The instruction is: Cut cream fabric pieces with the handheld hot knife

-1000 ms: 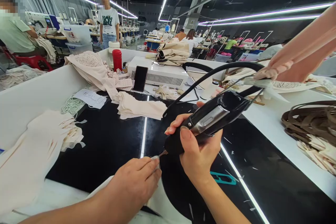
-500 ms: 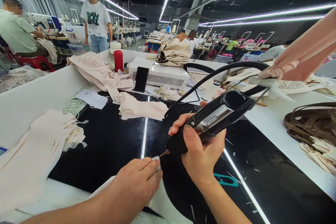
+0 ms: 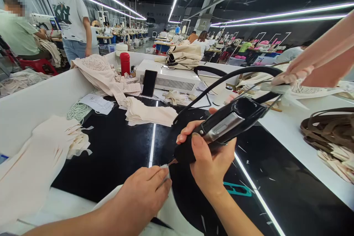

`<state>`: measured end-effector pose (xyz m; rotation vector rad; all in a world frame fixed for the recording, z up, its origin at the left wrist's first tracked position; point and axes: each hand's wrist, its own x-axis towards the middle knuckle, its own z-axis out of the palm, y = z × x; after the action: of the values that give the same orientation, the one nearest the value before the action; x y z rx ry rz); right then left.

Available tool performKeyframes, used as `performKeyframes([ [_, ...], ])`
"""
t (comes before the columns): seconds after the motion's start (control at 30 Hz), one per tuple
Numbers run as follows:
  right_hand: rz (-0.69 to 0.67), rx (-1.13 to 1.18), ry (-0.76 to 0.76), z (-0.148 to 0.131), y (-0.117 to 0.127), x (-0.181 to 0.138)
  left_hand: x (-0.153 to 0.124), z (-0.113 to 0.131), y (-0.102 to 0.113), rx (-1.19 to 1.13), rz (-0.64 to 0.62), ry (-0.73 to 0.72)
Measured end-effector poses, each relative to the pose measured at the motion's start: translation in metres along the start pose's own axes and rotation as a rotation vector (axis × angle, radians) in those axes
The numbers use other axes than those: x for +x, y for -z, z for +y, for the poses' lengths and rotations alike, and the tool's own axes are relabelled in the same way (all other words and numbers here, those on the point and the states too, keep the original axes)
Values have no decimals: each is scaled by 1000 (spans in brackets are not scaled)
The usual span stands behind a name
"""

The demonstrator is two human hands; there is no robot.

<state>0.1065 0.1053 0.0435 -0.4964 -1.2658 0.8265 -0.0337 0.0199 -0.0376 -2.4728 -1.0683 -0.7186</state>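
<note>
My right hand (image 3: pixel 211 166) is wrapped round a black corded hand-held cutting tool (image 3: pixel 221 125) with a silver panel on its side. A thin coppery tip (image 3: pixel 173 161) points down-left from the tool, close to the fingertips of my left hand (image 3: pixel 146 191). With its fingers together, the left hand presses on a small greyish-white piece (image 3: pixel 165 169); its exact kind is partly hidden. Below that hand a pale curved sheet (image 3: pixel 175 215) lies on the black work surface (image 3: pixel 118 151). Right of my right wrist rests a teal plastic tool (image 3: pixel 238 189).
Stacked beige fabric pieces (image 3: pixel 149 112) lie ahead, more cut cloth (image 3: pixel 41 155) at left. Behind stand a phone (image 3: pixel 149 83), a red bottle (image 3: pixel 124 63) and a white box (image 3: pixel 168 77). The black cable (image 3: pixel 210 88) arches to pink cloth (image 3: pixel 318 59); brown straps (image 3: pixel 320 129) lie right.
The tool and my right hand have shifted very slightly left, while my left hand has stayed put. In the background, a standing person has moved left and nearer.
</note>
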Motion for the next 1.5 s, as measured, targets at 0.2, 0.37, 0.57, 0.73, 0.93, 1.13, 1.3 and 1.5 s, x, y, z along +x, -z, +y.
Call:
performKeyframes([
  [0.2,9,0,-4,0,-2,0,-3,1,-5,-16,1,16],
  [0.37,-17,17,-4,2,-2,-2,-1,1,-4,-21,35,22],
  [0.57,0,5,-22,1,-5,-1,-1,2,-5,-21,45,37],
  [0.73,-31,66,-24,0,-8,-3,-3,2,-7,-3,16,18],
  [0.93,-27,44,-10,2,-11,-4,-3,3,-6,-1,-20,22],
  [1.13,20,36,10,-6,-5,3,-9,-15,5,-56,-141,66],
  [1.3,52,10,-27,-23,6,-2,-20,-46,14,8,-176,93],
  [1.5,29,44,-73,-36,15,-20,-17,-37,42,-47,-99,36],
])
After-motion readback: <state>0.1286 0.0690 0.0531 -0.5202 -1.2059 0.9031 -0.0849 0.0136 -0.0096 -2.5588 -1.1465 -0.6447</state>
